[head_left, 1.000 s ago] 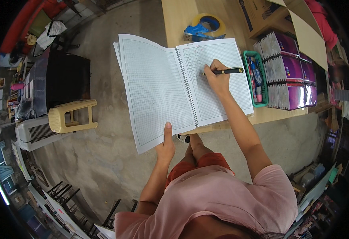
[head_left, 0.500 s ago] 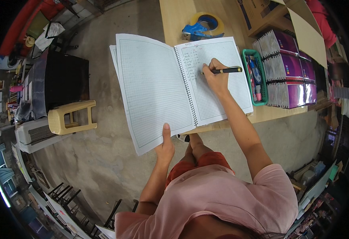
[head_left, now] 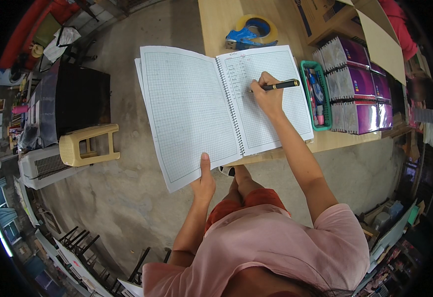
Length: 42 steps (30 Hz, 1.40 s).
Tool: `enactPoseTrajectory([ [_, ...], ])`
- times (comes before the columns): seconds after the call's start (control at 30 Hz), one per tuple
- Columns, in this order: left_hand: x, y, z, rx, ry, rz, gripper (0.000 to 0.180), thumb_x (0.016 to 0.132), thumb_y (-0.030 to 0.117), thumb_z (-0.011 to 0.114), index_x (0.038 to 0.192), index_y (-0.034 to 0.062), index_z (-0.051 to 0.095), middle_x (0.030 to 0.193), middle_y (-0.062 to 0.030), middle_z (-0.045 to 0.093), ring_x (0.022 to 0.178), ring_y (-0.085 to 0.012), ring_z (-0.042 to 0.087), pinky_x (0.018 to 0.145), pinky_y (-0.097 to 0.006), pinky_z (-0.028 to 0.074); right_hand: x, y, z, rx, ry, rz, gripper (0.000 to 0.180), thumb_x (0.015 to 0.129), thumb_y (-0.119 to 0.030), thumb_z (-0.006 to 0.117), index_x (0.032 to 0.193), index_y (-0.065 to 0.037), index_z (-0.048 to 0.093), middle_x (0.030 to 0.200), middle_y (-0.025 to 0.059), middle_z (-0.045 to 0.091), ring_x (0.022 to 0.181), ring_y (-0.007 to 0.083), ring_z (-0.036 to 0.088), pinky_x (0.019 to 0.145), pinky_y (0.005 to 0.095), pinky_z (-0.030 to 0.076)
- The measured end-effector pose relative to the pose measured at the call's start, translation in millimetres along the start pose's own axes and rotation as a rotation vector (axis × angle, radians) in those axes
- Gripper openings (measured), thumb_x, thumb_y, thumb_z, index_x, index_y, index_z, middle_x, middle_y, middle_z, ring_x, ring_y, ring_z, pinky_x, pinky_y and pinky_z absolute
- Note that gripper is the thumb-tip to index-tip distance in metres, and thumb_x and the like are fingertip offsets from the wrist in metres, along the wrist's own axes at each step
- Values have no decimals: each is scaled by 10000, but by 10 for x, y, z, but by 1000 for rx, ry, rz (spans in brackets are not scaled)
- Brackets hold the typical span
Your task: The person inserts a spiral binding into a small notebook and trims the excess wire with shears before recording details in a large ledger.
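Black-and-gold pen (head_left: 287,84) looked light, stiff; my right hand (head_left: 269,98) pinched it near the tip | grid-ruled spiral notebook (head_left: 189,111) seemed floppy; my left hand (head_left: 204,184) gripped its lower edge

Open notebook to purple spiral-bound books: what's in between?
A green basket stands between the open notebook and the purple spiral-bound books, as the head view shows.
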State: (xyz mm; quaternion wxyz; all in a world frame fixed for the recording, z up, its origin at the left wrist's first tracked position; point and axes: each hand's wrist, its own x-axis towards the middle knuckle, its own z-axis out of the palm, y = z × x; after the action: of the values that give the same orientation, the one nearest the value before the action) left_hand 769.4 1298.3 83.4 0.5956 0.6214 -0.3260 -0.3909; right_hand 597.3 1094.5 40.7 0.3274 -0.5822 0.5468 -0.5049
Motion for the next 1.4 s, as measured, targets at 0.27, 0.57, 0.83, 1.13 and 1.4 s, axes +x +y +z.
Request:
enactPoseTrajectory([
  [0.27,-1,-6,-2,28,19,-17,352,986,143,554,1237,-98,508,1217,-157,569,1100,-225,533,960,-333,418,3,-1,8,68,46,-3,322,743,-7,618,557,-49,359,503,-1,347,489,78,299,458,291,257],
  [0.57,-7,-38,-2,-12,27,-7,317,978,138,568,1192,-95,533,1173,-145,584,1045,-209,550,914,-317,439,-3,61,-5,-12,12,-26,331,748,-8,620,560,-53,352,505,2,347,492,74,307,454,288,260],
  [0.83,-11,-72,11,-50,67,-4,309,979,141,573,1172,-99,545,1152,-147,595,1032,-213,557,906,-314,442,4,51,3,5,56,-9,337,744,3,610,564,-58,331,513,-6,325,498,76,281,459,291,243],
  [1.13,-5,-41,18,-50,50,12,305,980,142,574,1170,-95,547,1149,-144,596,1028,-207,557,902,-308,440,14,50,-19,0,39,20,353,773,0,630,560,-56,354,522,-16,355,525,68,311,483,279,264],
  [1.4,-5,-61,12,-43,79,23,315,976,137,579,1190,-91,542,1159,-146,596,1050,-214,555,920,-317,436,22,30,-24,19,67,-8,325,737,7,601,558,-53,336,511,-7,318,504,75,282,465,296,242],
])
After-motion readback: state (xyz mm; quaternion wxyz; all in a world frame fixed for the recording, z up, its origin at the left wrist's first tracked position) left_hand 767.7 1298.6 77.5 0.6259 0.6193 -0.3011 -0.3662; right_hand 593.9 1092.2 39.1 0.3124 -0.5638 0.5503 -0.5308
